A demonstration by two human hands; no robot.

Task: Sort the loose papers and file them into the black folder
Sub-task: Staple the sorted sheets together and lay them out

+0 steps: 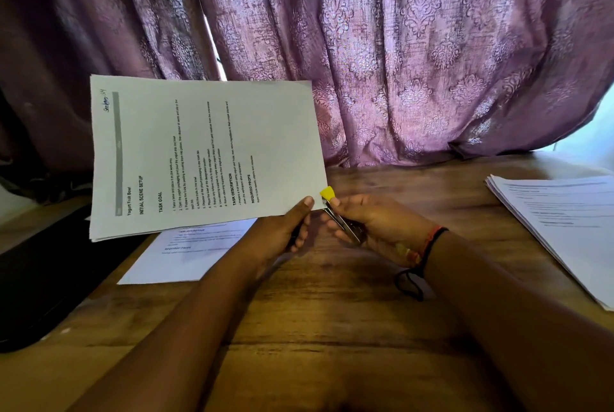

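Observation:
My left hand (288, 226) holds up a thin set of printed papers (206, 152) by its lower right corner, the sheets turned sideways above the table. My right hand (372, 222) grips a small metal stapler with a yellow tip (335, 212), its jaws at that same corner of the papers. The black folder (46, 278) lies flat at the left edge of the wooden table (332, 328). One loose printed sheet (186, 252) lies on the table under the held set. A stack of papers (561, 222) rests at the right.
A purple patterned curtain (398, 63) hangs right behind the table's far edge. A dark cord and red bands circle my right wrist (422, 252).

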